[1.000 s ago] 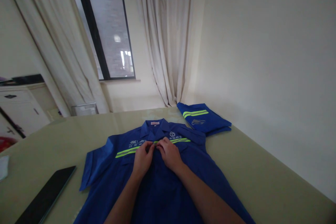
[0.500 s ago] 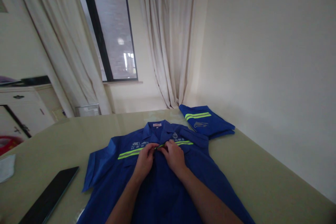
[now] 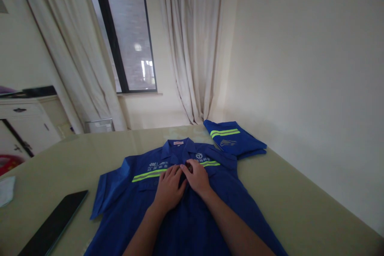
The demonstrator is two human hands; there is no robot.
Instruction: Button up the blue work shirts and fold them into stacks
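Note:
A blue short-sleeved work shirt (image 3: 186, 216) lies spread front up, collar away from me, with a yellow-green and grey stripe across the chest and pale printing above it. My left hand (image 3: 169, 187) rests on the shirt front just left of its middle, fingers stretched out and thumb apart. Beside it, my right hand (image 3: 196, 176) has its fingers curled in a pinch on the shirt's front edge at stripe height. The fingertips hide whatever small part of the edge is between them.
Past the shirt's right shoulder lies a folded blue garment (image 3: 246, 144) with similar stripes. A flat black device (image 3: 55, 222) sits at left on the pale green table (image 3: 288, 192), near a white cloth or paper (image 3: 6, 191). Walls and curtains (image 3: 195, 48) stand behind the table.
My left hand has gone from a pinch at the shirt's front edge to lying with fingers stretched over the fabric, slightly lower. My right hand stays pinched at nearly the same spot.

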